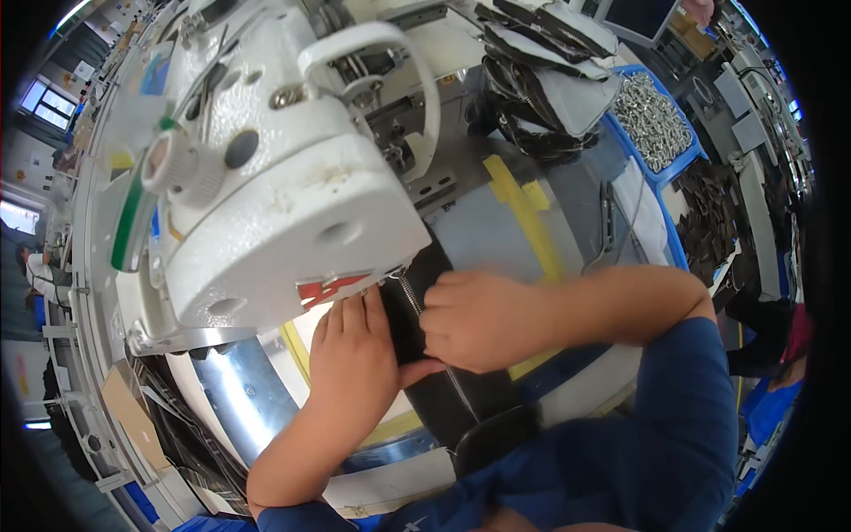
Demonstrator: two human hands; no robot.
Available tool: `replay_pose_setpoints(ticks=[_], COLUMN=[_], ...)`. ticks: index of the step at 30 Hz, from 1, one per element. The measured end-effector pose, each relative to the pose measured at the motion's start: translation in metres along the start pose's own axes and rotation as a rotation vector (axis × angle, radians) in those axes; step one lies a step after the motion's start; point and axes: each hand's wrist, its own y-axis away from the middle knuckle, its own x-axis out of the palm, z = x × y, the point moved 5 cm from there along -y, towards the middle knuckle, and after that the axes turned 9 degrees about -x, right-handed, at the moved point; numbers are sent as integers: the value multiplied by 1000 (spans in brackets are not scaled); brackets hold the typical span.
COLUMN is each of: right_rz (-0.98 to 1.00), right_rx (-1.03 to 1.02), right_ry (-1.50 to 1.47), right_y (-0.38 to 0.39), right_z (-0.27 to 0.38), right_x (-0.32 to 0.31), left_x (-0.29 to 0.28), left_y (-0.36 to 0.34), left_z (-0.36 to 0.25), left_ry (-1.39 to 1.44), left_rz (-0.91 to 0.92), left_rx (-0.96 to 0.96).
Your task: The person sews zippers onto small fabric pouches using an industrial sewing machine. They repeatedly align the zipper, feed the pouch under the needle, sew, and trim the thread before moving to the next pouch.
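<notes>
A white sewing machine (301,213) stands in front of me, its head over a strip of black material (434,262). Along that strip runs a metal-toothed zipper (461,392), reaching from beneath the machine head toward my body. My left hand (355,355) lies on the strip's left side, fingers stretched toward the needle area and thumb pointing right. Opposite it, my right hand (474,319) is closed with curled fingers on the zipper and its black edge. The machine head hides the needle and the left fingertips.
Black zippered pieces (541,89) are stacked at the back. Right of them sit a blue bin (700,142) of small metal parts and many dark scraps (709,213). Thread snips (607,217) lie beside yellow tape (523,213). Dark folded material (182,434) is at lower left.
</notes>
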Motion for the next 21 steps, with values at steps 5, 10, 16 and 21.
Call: replay_pose_setpoints(ticks=[5,10,16,21], right_rz=[80,-145,-749,-487], right_rx=[-76,91,805,934], right_ry=[-38,275,636,683], right_y=[-6,-6,104,148], right_z=[13,-18,-103,-142], right_x=[1,-76,-200,-213], left_x=[-5,-7,20,12], left_y=[19,35,26,27], left_z=[15,16,27,28], left_ry=[57,200,364,377], left_rz=[66,-195,-432,-464], left_rx=[-95,-101,0,107])
